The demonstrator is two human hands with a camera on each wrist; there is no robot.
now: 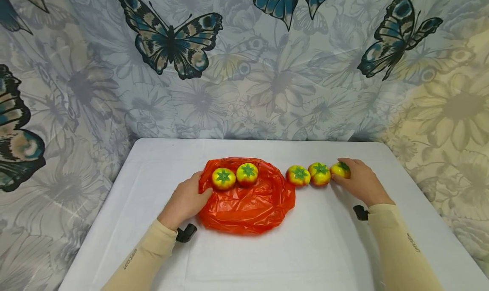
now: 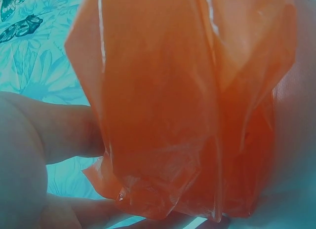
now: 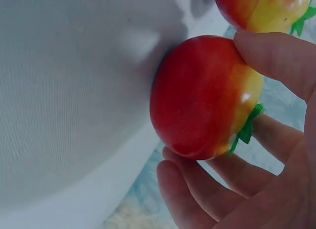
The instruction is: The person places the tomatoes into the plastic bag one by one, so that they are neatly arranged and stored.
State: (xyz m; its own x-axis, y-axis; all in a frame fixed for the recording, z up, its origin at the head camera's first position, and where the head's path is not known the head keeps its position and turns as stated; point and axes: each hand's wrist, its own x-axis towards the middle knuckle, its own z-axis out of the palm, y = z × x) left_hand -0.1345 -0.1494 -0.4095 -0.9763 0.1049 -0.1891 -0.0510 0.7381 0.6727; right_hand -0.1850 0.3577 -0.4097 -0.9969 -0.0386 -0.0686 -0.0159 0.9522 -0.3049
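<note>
A red plastic bag point(image 1: 244, 210) lies on the white table with two red-yellow fruits, one at left point(image 1: 223, 179) and one beside it point(image 1: 247, 174), on its upper part. My left hand point(image 1: 187, 200) grips the bag's left edge, thumb on top; in the left wrist view the bag point(image 2: 158, 100) fills most of the picture. Right of the bag, two more fruits point(image 1: 298, 175) point(image 3: 271, 9) stand in a row with a third point(image 1: 340, 170), which my right hand point(image 1: 361, 183) holds between thumb and fingers. The right wrist view shows that fruit point(image 3: 202, 98) with its green leaf cap.
The white table point(image 1: 275, 257) has its far edge against a wall covering point(image 1: 279, 83) printed with butterflies and flowers. Black wrist devices, one at the left sleeve point(image 1: 186, 233) and one at the right point(image 1: 361, 213), hang below the wrists.
</note>
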